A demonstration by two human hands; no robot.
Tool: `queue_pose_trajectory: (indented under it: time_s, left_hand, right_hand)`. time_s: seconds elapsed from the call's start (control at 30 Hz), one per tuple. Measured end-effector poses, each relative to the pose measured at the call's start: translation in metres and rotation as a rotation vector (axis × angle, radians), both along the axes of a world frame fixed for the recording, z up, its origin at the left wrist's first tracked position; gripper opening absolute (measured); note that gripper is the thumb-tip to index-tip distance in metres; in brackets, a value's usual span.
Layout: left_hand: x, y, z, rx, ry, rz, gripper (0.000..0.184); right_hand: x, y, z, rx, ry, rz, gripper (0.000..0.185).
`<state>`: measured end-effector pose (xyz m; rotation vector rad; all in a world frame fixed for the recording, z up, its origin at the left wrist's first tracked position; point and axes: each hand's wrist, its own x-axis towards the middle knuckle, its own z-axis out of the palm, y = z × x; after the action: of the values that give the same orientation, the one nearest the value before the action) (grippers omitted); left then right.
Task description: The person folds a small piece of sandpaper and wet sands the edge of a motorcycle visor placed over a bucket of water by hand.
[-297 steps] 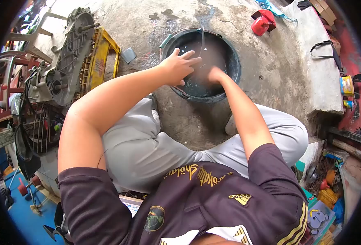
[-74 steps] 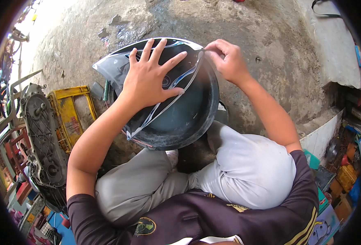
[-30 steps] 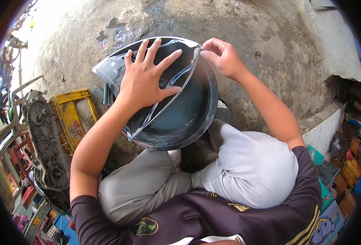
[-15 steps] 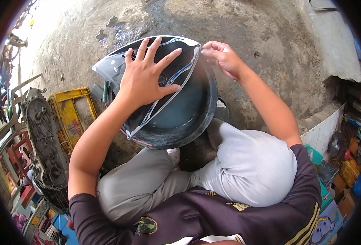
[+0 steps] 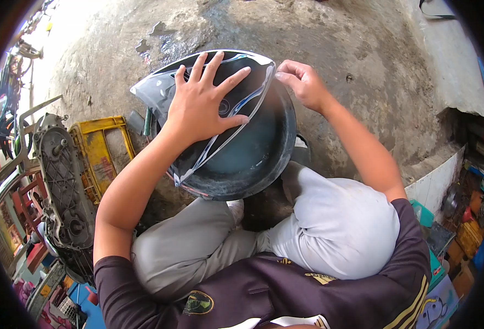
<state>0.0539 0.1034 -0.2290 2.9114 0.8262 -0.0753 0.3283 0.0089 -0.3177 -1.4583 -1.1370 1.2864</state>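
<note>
A dark, glossy motorcycle body panel [image 5: 159, 90] with white and blue stripes lies across a round black basin [image 5: 289, 129] of cloudy water. My left hand [image 5: 201, 112] rests flat on the panel, fingers spread, thumb near its striped edge. Beside the panel's pointed right corner, my right hand [image 5: 305, 85] is closed, thumb and index finger pinched together at the edge. Whatever is between those fingertips is too small or hidden to make out.
To the left stand a metal engine cover [image 5: 61, 186] and a yellow crate [image 5: 102, 159]. The wet concrete floor [image 5: 357, 49] spreads ahead. My bent knee [image 5: 340, 225] is close to the basin. Assorted parts and boxes [image 5: 466, 230] crowd the right side.
My right hand has turned slightly, its fingers curling more tightly by the panel's corner. My left hand stays spread on the panel. The whole view has shifted a little.
</note>
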Motion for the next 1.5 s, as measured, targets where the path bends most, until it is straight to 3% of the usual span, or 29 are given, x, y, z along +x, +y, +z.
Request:
queue_pose_trajectory:
  time_s: [0.27, 0.47, 0.6, 0.67, 0.83, 1.03, 1.1, 1.13, 1.2, 1.27, 1.33, 1.43, 1.5]
  left_hand:
    - [0.002, -0.001, 0.006, -0.019, 0.027, 0.018, 0.098]
    - [0.001, 0.0, 0.007, -0.027, 0.016, 0.011, 0.098]
    - [0.002, -0.001, 0.007, -0.027, 0.017, 0.015, 0.098]
    - [0.002, 0.0, 0.005, -0.032, 0.014, 0.021, 0.098]
    - [0.001, 0.0, 0.002, -0.018, 0.0, 0.005, 0.096]
    - [0.002, 0.0, 0.005, -0.018, 0.016, 0.004, 0.098]
    - [0.002, 0.0, 0.006, -0.015, 0.02, 0.009, 0.098]
    - [0.002, 0.0, 0.006, -0.015, 0.023, 0.013, 0.098]
    - [0.002, 0.0, 0.004, -0.015, 0.016, 0.01, 0.098]
    - [0.001, 0.0, 0.004, -0.013, 0.012, 0.012, 0.098]
    - [0.001, 0.0, 0.004, -0.017, 0.01, 0.006, 0.098]
    - [0.002, 0.0, 0.004, -0.016, 0.01, 0.008, 0.098]
    - [0.001, 0.0, 0.004, -0.017, 0.005, 0.009, 0.098]
  right_hand:
    - [-0.004, 0.009, 0.016, -0.047, -0.084, -0.07, 0.017]
    - [0.005, 0.009, 0.003, 0.019, -0.061, 0.08, 0.018]
    - [0.016, 0.007, -0.006, -0.163, 0.21, -0.147, 0.015]
    - [0.019, -0.001, -0.003, -0.137, 0.917, -0.299, 0.011]
    - [0.024, -0.01, 0.0, -0.135, 1.167, -0.217, 0.01]
    - [0.024, -0.001, -0.007, -0.198, 1.031, -0.233, 0.009]
    - [0.018, 0.002, -0.008, -0.22, 0.6, -0.19, 0.01]
    - [0.016, 0.004, -0.007, -0.221, 0.6, -0.192, 0.01]
    - [0.012, 0.01, 0.002, -0.216, 0.226, -0.042, 0.009]
    - [0.003, 0.013, 0.011, -0.149, 0.268, -0.096, 0.013]
    - [0.003, 0.015, 0.009, -0.074, 0.134, -0.103, 0.013]
    - [0.008, 0.011, 0.006, -0.167, 0.067, -0.037, 0.015]
    - [0.004, 0.012, 0.005, -0.09, 0.061, -0.078, 0.016]
